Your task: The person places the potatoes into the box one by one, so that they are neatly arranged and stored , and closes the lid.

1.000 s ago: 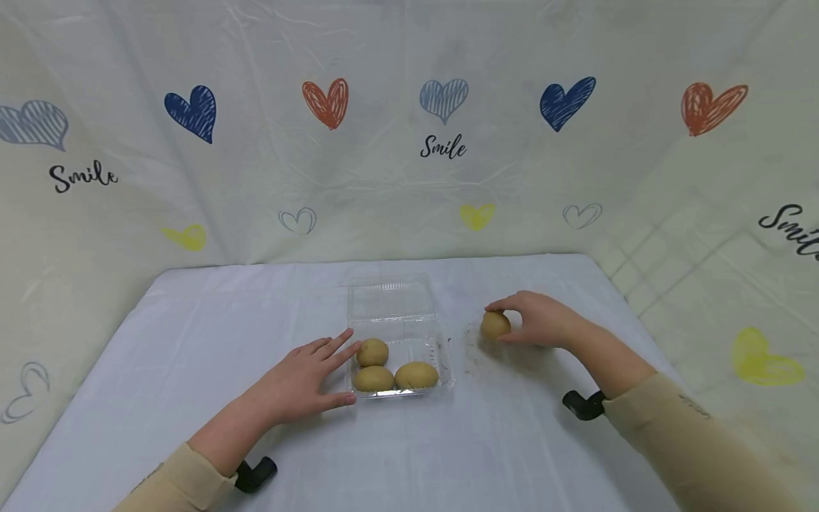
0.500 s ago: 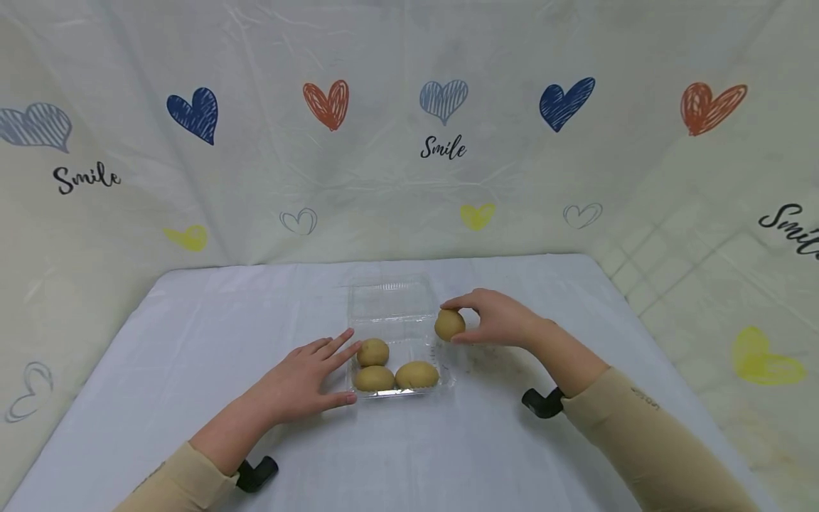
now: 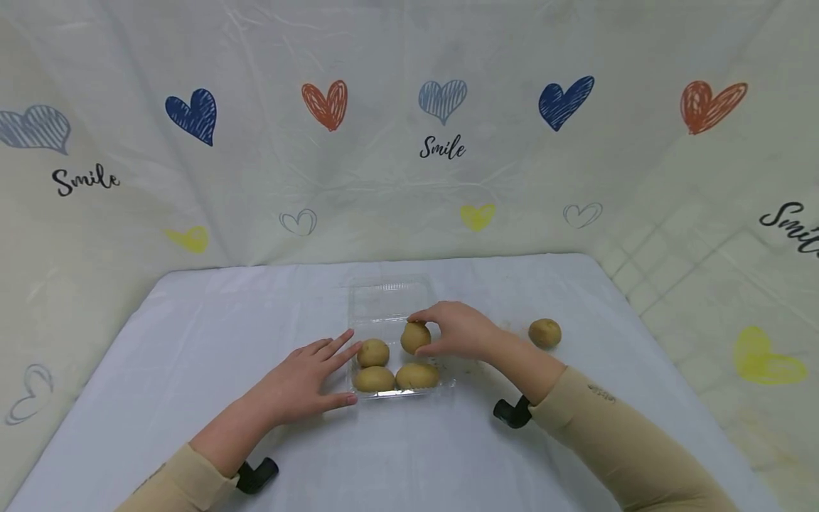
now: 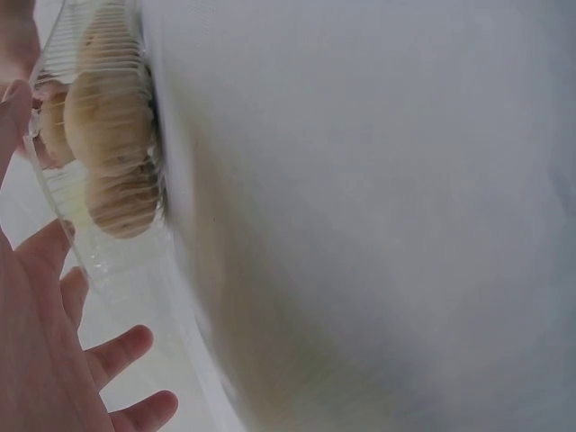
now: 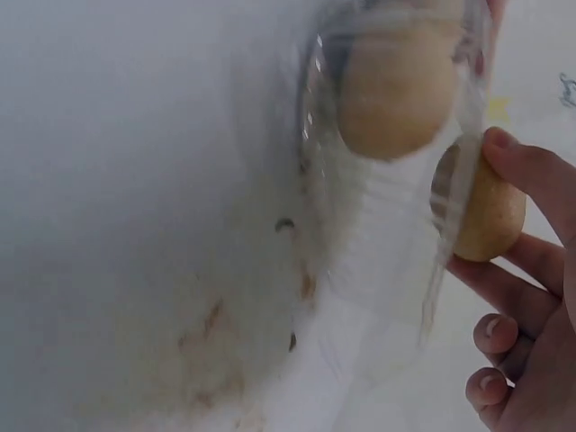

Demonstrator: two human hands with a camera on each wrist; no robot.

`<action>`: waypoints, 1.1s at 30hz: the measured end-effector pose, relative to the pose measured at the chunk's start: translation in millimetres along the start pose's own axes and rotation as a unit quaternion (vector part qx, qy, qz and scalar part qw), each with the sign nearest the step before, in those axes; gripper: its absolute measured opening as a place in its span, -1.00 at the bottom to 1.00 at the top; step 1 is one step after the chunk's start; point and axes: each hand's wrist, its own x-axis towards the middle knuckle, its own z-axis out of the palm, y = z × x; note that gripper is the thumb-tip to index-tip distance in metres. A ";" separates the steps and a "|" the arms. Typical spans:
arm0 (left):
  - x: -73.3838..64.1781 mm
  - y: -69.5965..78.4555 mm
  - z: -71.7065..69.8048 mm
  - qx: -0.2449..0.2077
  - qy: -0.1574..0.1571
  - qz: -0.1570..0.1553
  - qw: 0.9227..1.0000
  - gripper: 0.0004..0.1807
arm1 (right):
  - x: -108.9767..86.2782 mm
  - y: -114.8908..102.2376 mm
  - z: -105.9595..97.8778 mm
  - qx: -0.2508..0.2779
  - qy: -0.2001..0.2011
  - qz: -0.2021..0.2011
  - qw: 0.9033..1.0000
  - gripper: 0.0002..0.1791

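Observation:
A clear plastic clamshell box (image 3: pixel 394 355) lies open on the table, its lid (image 3: pixel 392 302) folded back. Three potatoes sit inside: one at back left (image 3: pixel 373 353), one at front left (image 3: pixel 374 380) and a longer one at front right (image 3: pixel 417 375). My right hand (image 3: pixel 462 331) pinches another potato (image 3: pixel 416 337) between thumb and fingers over the box's back right. In the right wrist view this potato (image 5: pixel 493 211) is partly behind the clear wall. With fingers spread, my left hand (image 3: pixel 303 384) is at the box's left side, fingertips at the rim.
One more potato (image 3: pixel 544 333) lies on the white table cover (image 3: pixel 512 462), right of the box. Brown dirt smudges (image 5: pixel 211 351) mark the cloth beside the box. Behind the table hangs a pale sheet (image 3: pixel 377 171) printed with hearts.
My right hand has carried its potato leftward from the table to above the box, uncovering the potato at right. My left hand has stayed put.

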 end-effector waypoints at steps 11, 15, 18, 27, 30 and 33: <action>-0.6 -1.4 1.1 -0.002 0.008 0.002 1.000 -0.06 | 13.3 -17.4 21.7 -0.049 -0.007 0.027 0.998 -0.40; -0.3 -1.6 1.5 -0.003 0.008 0.003 1.000 -0.06 | 15.6 -21.7 26.7 -0.062 -0.007 0.028 0.998 -0.39; 0.1 -1.8 1.5 -0.004 0.004 0.002 1.000 -0.06 | 16.5 -24.1 27.8 -0.073 -0.012 0.027 0.997 -0.39; 0.5 -2.5 2.3 -0.008 0.004 0.004 1.000 -0.05 | 17.6 -26.0 19.6 -0.054 -0.068 0.060 0.994 -0.46; 0.5 -2.3 2.0 -0.010 0.004 0.005 1.000 -0.05 | 17.6 -24.2 17.6 -0.034 -0.079 0.082 0.993 -0.50; 0.1 -2.4 1.8 -0.006 0.004 0.004 1.000 -0.05 | 17.8 -22.9 16.6 -0.020 -0.077 0.083 0.993 -0.52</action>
